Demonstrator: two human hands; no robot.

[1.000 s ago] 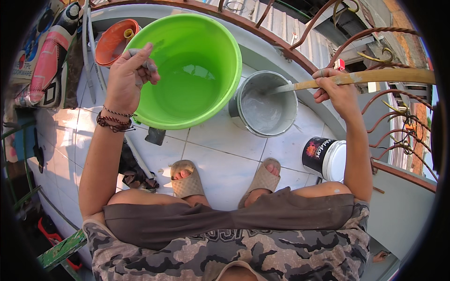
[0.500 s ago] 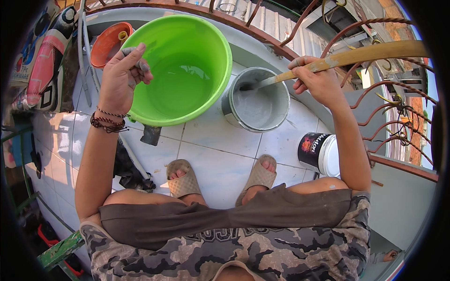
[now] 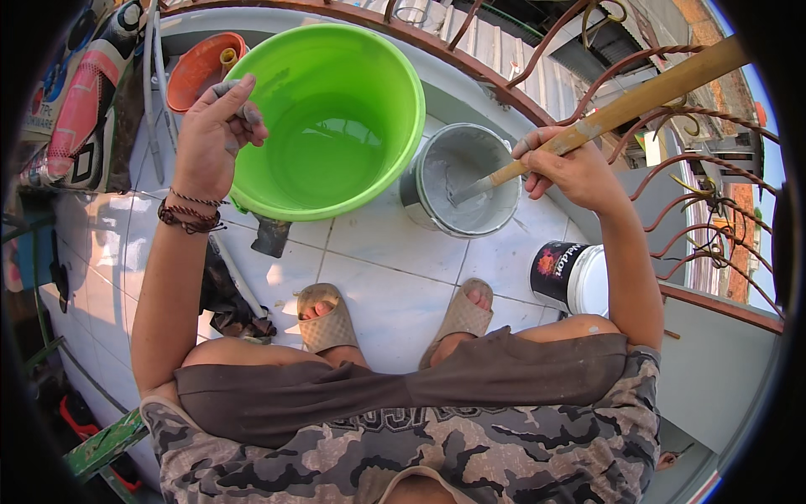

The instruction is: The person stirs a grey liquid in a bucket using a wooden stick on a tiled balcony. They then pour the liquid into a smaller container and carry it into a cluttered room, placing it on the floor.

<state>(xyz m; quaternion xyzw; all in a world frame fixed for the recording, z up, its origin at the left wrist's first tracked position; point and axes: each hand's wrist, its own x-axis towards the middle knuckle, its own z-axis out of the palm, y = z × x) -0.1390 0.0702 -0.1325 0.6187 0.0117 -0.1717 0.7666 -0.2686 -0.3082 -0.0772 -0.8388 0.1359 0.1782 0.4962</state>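
My right hand is closed around a long bamboo stick. The stick slants down to the left, its grey-coated lower end dipping into thick grey paint in a round bucket. Over the left rim of a large green basin my left hand hovers, fingers loosely curled and apart from the thumb, nothing visible in them. Grey smears mark both hands. Shallow water seems to lie in the basin.
A white tub with a black label lies near my right knee. Behind the basin stands an orange bucket. A dark crumpled bag and a pale pipe lie left of my feet. Curly metal railing borders the right side.
The stick's lower end has moved nearer across the paint, and its upper end has risen. My right hand has shifted slightly with it. My left hand remains over the basin's rim.
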